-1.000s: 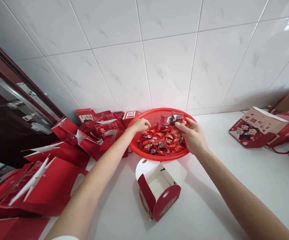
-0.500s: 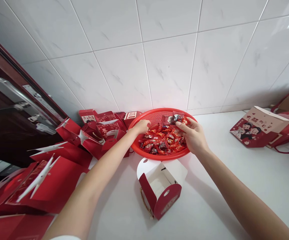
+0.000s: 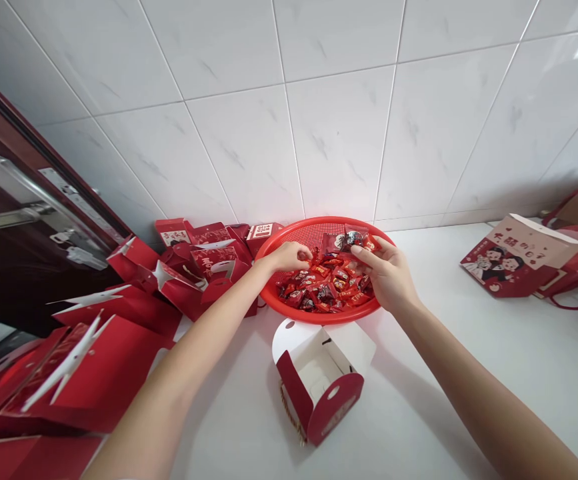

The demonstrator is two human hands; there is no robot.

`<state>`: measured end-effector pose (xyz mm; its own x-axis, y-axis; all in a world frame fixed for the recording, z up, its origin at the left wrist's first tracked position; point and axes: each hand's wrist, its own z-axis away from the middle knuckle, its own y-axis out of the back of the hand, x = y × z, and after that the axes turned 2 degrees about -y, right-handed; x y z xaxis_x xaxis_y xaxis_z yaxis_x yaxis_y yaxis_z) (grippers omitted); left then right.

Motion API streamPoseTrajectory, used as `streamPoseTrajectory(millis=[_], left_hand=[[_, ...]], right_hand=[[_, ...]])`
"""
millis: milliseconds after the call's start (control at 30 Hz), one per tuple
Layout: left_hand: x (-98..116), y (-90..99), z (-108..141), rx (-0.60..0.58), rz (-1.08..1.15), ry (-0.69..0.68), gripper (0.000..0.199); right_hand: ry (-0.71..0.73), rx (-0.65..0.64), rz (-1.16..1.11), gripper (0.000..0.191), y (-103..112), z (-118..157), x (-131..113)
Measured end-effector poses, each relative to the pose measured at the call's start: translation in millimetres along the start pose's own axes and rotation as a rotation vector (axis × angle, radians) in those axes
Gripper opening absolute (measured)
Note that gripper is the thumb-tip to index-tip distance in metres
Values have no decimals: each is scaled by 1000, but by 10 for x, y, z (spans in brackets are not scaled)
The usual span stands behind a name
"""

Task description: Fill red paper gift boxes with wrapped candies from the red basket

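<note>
A red plastic basket [image 3: 326, 317] holds a pile of wrapped candies [image 3: 336, 287]. My right hand [image 3: 386, 270], over the basket's right side, pinches several candies in dark red wrappers [image 3: 351, 239] between thumb and fingers. Inside the left part of the basket, my left hand [image 3: 291, 257] has its fingers curled at the candies; whatever lies in its fingertips is hidden. Just in front of the basket stands an open red gift box [image 3: 336, 407] with a white inside and a twisted cord at its left. Nothing shows in the box.
Many red gift boxes [image 3: 113, 367] crowd the left side of the white table [image 3: 449, 360]. More boxes, one with a cartoon couple [image 3: 513, 257], stand at the right. White tiled wall [image 3: 339, 147] rises behind; a dark door [image 3: 23, 220] with a metal handle is at the left.
My left hand has shifted slightly right over the candies, its fingers more curled. The right hand keeps its candies almost in place. The view has moved a little.
</note>
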<state>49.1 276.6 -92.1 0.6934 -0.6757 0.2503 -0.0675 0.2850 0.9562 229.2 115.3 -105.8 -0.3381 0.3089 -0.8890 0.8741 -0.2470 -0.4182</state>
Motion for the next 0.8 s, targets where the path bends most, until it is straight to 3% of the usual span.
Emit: streamPoseTrajectory(millis=[133,233,467,667,800], left_hand=[[203,19,78,-247,137,-139,61],[339,-27,82,-335,7,-162,71],[419,-84,28,-185,-219,-182,26],[228,-66,3,-49,-297,-29,28],[198,-74,-5,7,-282,-26,40]], right_hand=[[16,4,1,35,4,-6,12],[36,-22,4,33,1,-3,8],[13,8,-27,33,-22,10,-22],[74,120,-58,31,-29,-10,-19],[110,180,-107,30,1,-46,-22]])
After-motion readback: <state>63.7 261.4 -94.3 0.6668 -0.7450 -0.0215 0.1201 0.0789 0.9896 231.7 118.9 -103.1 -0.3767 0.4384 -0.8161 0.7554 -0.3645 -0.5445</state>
